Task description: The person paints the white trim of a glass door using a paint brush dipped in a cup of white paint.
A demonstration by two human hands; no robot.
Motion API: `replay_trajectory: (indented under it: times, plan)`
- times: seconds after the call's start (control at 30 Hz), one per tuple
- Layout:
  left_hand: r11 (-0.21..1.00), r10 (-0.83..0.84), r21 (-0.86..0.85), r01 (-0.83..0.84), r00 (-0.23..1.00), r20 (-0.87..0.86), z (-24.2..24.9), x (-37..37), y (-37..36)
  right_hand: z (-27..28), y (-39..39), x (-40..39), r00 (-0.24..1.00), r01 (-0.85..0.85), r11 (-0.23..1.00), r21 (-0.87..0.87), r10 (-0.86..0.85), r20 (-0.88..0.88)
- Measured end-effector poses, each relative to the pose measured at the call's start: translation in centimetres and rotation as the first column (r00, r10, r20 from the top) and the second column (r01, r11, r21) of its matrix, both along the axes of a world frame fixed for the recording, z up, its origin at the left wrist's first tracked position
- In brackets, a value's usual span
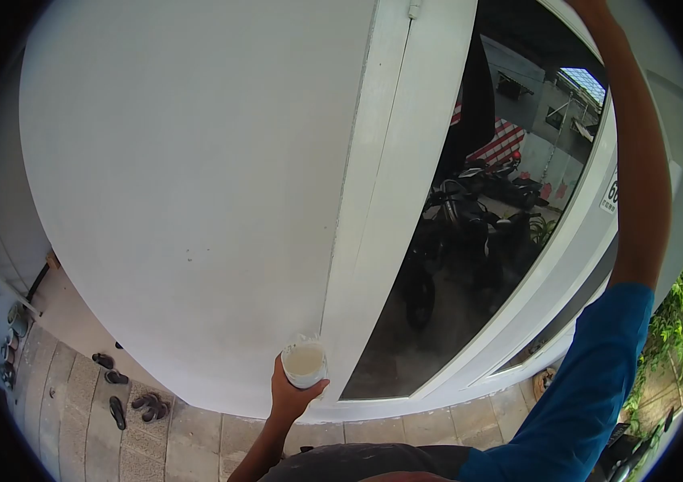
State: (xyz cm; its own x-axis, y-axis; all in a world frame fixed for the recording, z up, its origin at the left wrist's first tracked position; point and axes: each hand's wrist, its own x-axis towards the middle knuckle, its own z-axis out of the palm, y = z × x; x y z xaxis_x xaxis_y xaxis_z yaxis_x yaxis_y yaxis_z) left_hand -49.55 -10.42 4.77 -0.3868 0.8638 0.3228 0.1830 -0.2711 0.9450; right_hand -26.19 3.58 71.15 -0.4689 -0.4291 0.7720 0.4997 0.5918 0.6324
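Note:
My left hand (294, 393) is closed around a white cup (304, 363) low in front of the wall. Pale, off-white stuff fills part of the cup, and its rim is smeared with white. My right arm (639, 177), in a blue sleeve, stretches up along the right side past the window. At the top edge of the view only the base of my right hand (589, 6) shows. Its fingers are cut off, so whatever it touches is hidden. Nearest to it is the top of the white window frame (560, 11).
A white wall (189, 161) with a few small dark specks fills the left. Dark window glass (478, 233) reflects parked motorbikes. Several shoes (117, 411) lie on the paved floor (197, 434) at lower left. Green plants (679, 321) grow at the right.

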Motion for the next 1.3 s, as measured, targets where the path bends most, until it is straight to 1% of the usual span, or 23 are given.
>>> replay_trajectory:
  times: [0.1,0.13,0.17,0.23,0.33,0.4,0.43,0.5,0.53,0.57,0.6,0.67,0.73,0.77,0.83,0.93,0.97,1.0,1.03,1.1,1.17,1.23,1.3]
  plan:
    - [1.0,-0.017,0.014,0.016,1.0,0.014,0.0,-0.1,0.2,-8.6,-0.8,-0.3,0.974,0.137,0.987,-0.084,-0.119,0.194]
    - [1.0,-0.021,0.009,0.021,1.0,0.012,0.2,-0.1,0.1,-10.2,1.3,1.8,0.934,0.179,0.976,0.127,-0.209,0.29]
    - [1.0,-0.014,0.007,0.014,1.0,0.013,0.5,-0.1,0.0,-12.0,0.1,1.6,0.933,0.183,0.976,0.122,-0.211,0.291]
    - [1.0,-0.003,0.008,0.003,1.0,0.013,0.6,-0.2,0.0,-16.2,-3.0,0.8,0.894,0.218,0.909,-0.354,-0.041,0.446]
    - [0.999,-0.007,0.033,0.007,1.0,0.022,0.4,-0.4,0.1,-15.0,-1.7,1.1,0.883,0.285,0.903,-0.321,-0.117,0.454]
    - [0.999,-0.002,0.04,0.002,1.0,0.01,0.2,-0.4,0.2,-9.2,0.7,1.6,0.937,0.239,0.832,-0.5,-0.062,0.345]
    - [0.999,0.0,0.042,0.0,1.0,0.009,0.2,-0.4,0.2,-5.8,-1.4,0.6,0.965,0.111,0.745,-0.658,0.079,0.252]
    - [0.999,0.003,0.044,-0.004,1.0,0.005,0.0,-0.3,0.1,-0.6,-0.3,1.2,0.982,-0.028,0.856,-0.516,0.118,0.144]
    - [0.999,0.008,0.044,-0.009,1.0,0.006,-0.2,-0.2,0.1,1.1,-0.5,1.2,0.994,-0.032,0.911,-0.41,0.071,0.08]
    - [0.999,0.009,0.049,-0.01,1.0,0.025,-0.4,-0.2,0.1,1.8,-1.1,0.9,0.999,-0.026,0.953,-0.3,0.03,0.01]
    - [0.999,0.006,0.052,-0.008,0.999,0.044,-0.5,-0.1,0.1,1.7,-1.1,0.9,0.999,-0.026,0.953,-0.303,0.031,0.011]
    - [1.0,0.006,0.03,-0.007,0.999,0.033,-0.3,0.0,0.0,0.1,-2.1,0.2,0.989,0.102,0.989,-0.103,-0.112,-0.095]
    - [1.0,0.004,0.015,-0.004,1.0,0.024,-0.3,0.0,-0.1,-2.2,-0.1,0.5,0.995,0.05,0.996,0.074,-0.056,0.081]
    - [1.0,0.005,0.028,-0.006,1.0,0.021,-0.5,0.1,-0.1,-4.4,0.1,0.5,0.995,0.053,0.996,0.075,-0.059,0.081]
    - [0.999,0.007,0.044,-0.008,1.0,0.018,-0.7,0.0,0.0,-10.5,-0.6,0.6,0.942,0.144,0.988,0.051,-0.152,0.299]
    - [0.999,0.009,0.032,-0.01,1.0,0.009,-0.6,0.0,0.0,-17.0,-1.8,1.6,0.908,0.238,0.971,0.022,-0.23,0.351]
    - [1.0,0.007,0.026,-0.007,1.0,0.005,-0.2,0.0,-0.1,-18.3,-3.0,1.2,0.889,0.231,0.945,-0.23,-0.109,0.444]
    - [1.0,0.006,0.022,-0.006,1.0,-0.001,0.1,0.0,-0.2,-18.9,-3.6,0.9,0.866,0.236,0.853,-0.465,0.032,0.499]
    - [1.0,0.007,0.026,-0.007,1.0,-0.001,0.3,0.1,-0.1,-18.5,-3.4,0.9,0.866,0.235,0.855,-0.462,0.031,0.499]
    - [0.999,-0.011,0.03,0.011,1.0,0.012,0.4,0.2,-0.1,-16.6,-1.8,0.8,0.897,0.291,0.922,-0.254,-0.17,0.409]
    - [0.999,-0.019,0.047,0.019,1.0,0.012,-0.3,0.2,0.1,-10.2,-0.3,1.1,0.942,0.277,0.812,-0.515,-0.124,0.311]
    - [0.998,-0.022,0.062,0.021,1.0,0.012,-0.4,0.4,0.1,-3.5,-1.3,0.6,0.985,0.082,0.874,-0.478,0.003,0.174]
    - [0.998,-0.014,0.062,0.012,0.999,0.034,-0.1,0.8,-0.1,0.1,-0.6,0.8,0.991,-0.053,0.944,-0.326,0.089,0.097]
